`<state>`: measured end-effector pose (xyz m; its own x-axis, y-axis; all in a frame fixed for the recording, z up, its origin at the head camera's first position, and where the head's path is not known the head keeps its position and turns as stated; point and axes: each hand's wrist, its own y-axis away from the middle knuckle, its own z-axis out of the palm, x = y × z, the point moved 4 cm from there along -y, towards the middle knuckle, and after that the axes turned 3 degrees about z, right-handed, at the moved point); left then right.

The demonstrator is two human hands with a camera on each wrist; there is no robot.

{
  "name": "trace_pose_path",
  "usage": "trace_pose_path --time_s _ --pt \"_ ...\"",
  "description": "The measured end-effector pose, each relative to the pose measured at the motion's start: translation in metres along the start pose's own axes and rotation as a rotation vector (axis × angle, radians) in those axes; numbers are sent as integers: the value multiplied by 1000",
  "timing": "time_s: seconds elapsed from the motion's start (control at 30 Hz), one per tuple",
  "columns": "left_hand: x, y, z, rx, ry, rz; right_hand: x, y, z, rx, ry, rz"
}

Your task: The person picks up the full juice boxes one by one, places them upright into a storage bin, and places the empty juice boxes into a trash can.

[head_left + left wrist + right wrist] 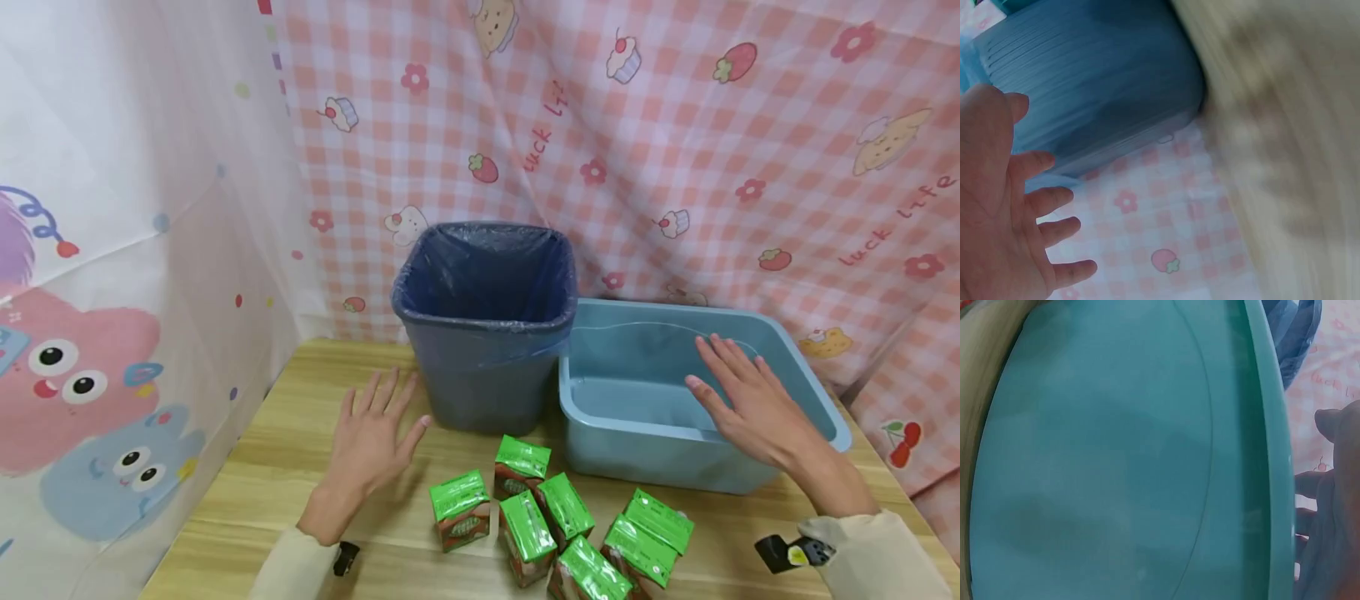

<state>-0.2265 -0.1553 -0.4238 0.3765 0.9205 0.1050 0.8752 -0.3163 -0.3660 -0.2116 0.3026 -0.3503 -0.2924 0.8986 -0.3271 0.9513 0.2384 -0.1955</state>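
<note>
My left hand (371,437) is over the table to the left of a dark blue bin (487,367), fingers straight and spread, holding nothing. In the left wrist view, the left hand (1004,206) shows its palm beside the bin (1104,81). My right hand (757,408) is above the front rim of a light blue tub (637,450), fingers straight, nothing in it. The right wrist view shows the tub's wall (1116,437) large, with the right hand (1335,506) at the edge. Several small cartons with green tops and brown sides, one carton (461,508) standing leftmost, are between the hands.
A thin plastic bag (517,312) lines the bin. Bin and tub stand side by side at the back of the wooden table (255,500). Behind them hangs a pink checked cloth (637,150); a white printed cloth (202,208) hangs at left.
</note>
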Motion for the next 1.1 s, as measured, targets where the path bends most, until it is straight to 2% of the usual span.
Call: trace_pose_path --time_s 0.27,0.6,0.87,1.0,1.1 --pt "-9 -10 -19 62 65 -18 -13 0 -1 24 -57 -68" --pt "-22 -24 -47 214 165 -19 -28 -2 -1 12 -114 -109" --pt "-32 -30 -72 327 173 3 -37 -2 -1 -1 -140 -126" --pt "-35 -36 -83 353 213 -6 -44 -2 -2 -9 -153 -134" --pt "-36 -44 -90 339 270 -6 -50 -2 -2 -12 -152 -145"
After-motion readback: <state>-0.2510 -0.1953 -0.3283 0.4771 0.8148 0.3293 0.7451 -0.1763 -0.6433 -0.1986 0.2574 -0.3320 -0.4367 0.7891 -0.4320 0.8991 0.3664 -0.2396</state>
